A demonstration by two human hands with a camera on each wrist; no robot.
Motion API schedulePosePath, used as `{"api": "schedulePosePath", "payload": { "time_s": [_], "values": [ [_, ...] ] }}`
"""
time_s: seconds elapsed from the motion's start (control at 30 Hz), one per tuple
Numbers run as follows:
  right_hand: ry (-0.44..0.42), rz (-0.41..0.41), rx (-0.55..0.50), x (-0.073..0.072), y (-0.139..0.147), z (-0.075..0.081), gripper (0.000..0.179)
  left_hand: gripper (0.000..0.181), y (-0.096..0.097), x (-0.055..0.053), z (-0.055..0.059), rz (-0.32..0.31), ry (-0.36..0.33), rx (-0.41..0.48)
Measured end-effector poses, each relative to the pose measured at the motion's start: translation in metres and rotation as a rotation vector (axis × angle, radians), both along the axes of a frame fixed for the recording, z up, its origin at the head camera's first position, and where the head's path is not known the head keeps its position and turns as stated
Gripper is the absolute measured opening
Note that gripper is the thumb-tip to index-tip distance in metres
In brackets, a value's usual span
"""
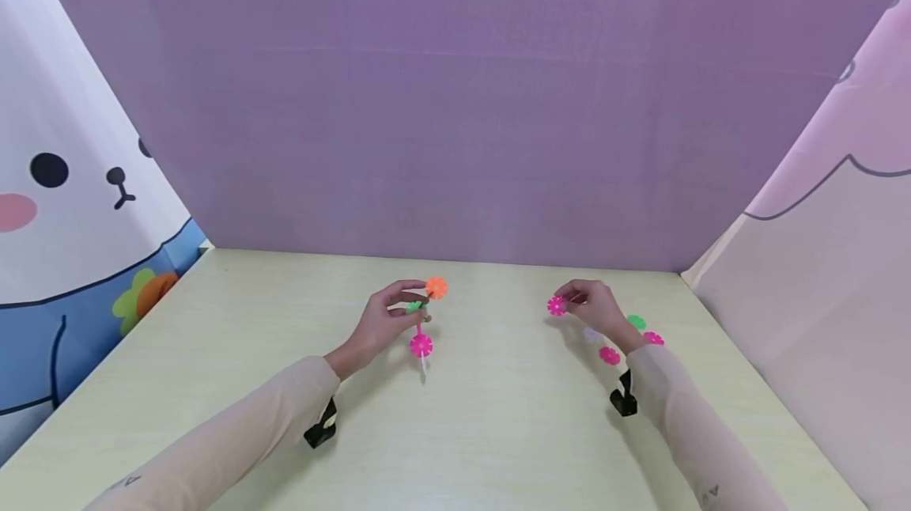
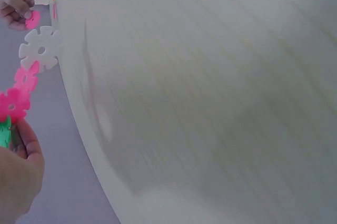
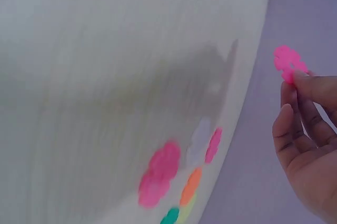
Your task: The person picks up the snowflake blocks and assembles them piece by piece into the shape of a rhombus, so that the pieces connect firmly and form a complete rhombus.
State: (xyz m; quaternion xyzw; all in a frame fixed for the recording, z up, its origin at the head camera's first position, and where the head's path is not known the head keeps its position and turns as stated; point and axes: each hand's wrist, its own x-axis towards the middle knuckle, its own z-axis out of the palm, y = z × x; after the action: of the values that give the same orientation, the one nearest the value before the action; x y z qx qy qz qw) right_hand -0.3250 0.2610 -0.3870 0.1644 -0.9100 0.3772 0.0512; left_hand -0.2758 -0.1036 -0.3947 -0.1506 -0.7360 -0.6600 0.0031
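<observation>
In the head view my left hand (image 1: 373, 325) pinches a chain of slotted, flower-shaped plastic discs. An orange disc (image 1: 436, 287) tops the chain, and a green disc (image 1: 413, 306) lies by the fingers. Below them hangs a pink disc (image 1: 421, 345). The left wrist view shows a second pink disc (image 2: 25, 80), edge-on, joined to a white disc (image 2: 31, 50) at the chain's end. Well to the right, my right hand (image 1: 596, 309) pinches a single pink disc (image 1: 556, 305) between thumb and fingers, above the table and apart from the chain.
Loose discs lie on the pale table (image 1: 455, 448) under the right hand: green (image 1: 636, 322), pink (image 1: 609, 355) and pale white (image 1: 591, 334), with orange (image 3: 190, 186) and yellow (image 3: 187, 209) ones in the right wrist view. A purple panel (image 1: 455, 139) stands behind the table.
</observation>
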Motion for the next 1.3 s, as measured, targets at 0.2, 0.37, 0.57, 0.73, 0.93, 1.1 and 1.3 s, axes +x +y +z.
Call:
{"api": "schedulePosePath", "payload": {
  "time_s": [0.2, 0.37, 0.57, 0.73, 0.93, 1.1, 1.3],
  "values": [
    [-0.043, 0.003, -0.107, 0.004, -0.017, -0.001, 0.018, 0.04, 0.002, 0.0, -0.001, 0.005, 0.009, -0.007],
    [-0.033, 0.023, -0.161, 0.008, -0.035, 0.002, 0.019, 0.04, 0.002, 0.0, -0.002, 0.0, 0.011, -0.012],
    [-0.035, 0.044, -0.202, 0.012, -0.057, 0.01, 0.017, 0.04, 0.003, 0.001, -0.001, -0.001, 0.01, -0.026],
    [-0.021, 0.087, -0.261, 0.013, -0.077, 0.015, 0.016, 0.041, 0.003, 0.002, 0.001, 0.004, 0.001, -0.032],
    [0.015, 0.114, -0.28, 0.014, -0.1, 0.023, 0.013, 0.04, 0.004, 0.001, 0.0, 0.006, 0.009, -0.033],
    [0.062, 0.153, -0.281, 0.012, -0.117, 0.029, 0.011, 0.04, 0.005, 0.0, 0.0, 0.012, -0.003, -0.049],
    [0.091, 0.16, -0.271, 0.008, -0.132, 0.036, 0.009, 0.041, 0.007, 0.007, 0.01, -0.005, -0.018, -0.058]
  ]
}}
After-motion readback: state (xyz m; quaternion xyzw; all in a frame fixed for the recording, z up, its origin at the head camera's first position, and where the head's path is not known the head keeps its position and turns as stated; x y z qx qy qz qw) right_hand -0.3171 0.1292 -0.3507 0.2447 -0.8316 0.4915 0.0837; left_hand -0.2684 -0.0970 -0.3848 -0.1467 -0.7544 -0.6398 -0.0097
